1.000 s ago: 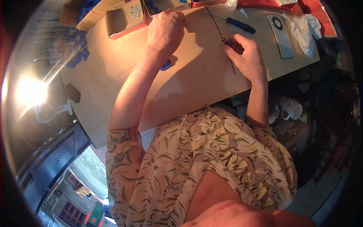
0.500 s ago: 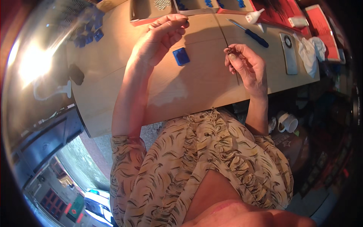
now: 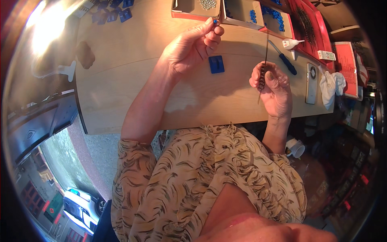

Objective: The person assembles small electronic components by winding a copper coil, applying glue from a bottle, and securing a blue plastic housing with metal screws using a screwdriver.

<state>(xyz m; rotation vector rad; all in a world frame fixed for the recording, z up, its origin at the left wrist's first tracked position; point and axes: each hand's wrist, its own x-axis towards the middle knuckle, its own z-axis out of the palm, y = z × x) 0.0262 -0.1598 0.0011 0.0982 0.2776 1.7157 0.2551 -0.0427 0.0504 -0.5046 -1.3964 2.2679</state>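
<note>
A small blue plastic part (image 3: 215, 21) is pinched between the thumb and fingertips of my left hand (image 3: 192, 47), in front of the open boxes. My right hand (image 3: 276, 86) is closed round a dark coil spring (image 3: 262, 77) with a thin dark rod (image 3: 266, 47) that points away from me. The rod's lower end shows below the fingers. On the table between my hands lies a blue plastic block (image 3: 216, 64), touched by neither.
Along the far edge stand a box of small silvery pieces (image 3: 172, 13), boxes of small blue parts (image 3: 242, 25) and a red tray (image 3: 318, 24) with dark springs. A screwdriver (image 3: 288, 65), white glue bottle (image 3: 290, 43), phone (image 3: 311, 86) and white cloth (image 3: 328, 88) lie right. Blue blocks (image 3: 125, 15) sit far left.
The view has shifted, so the tabletop things appear farther right. The blue part in my left fingertips now shows clearly. My right hand has turned, and more of the spring is visible.
</note>
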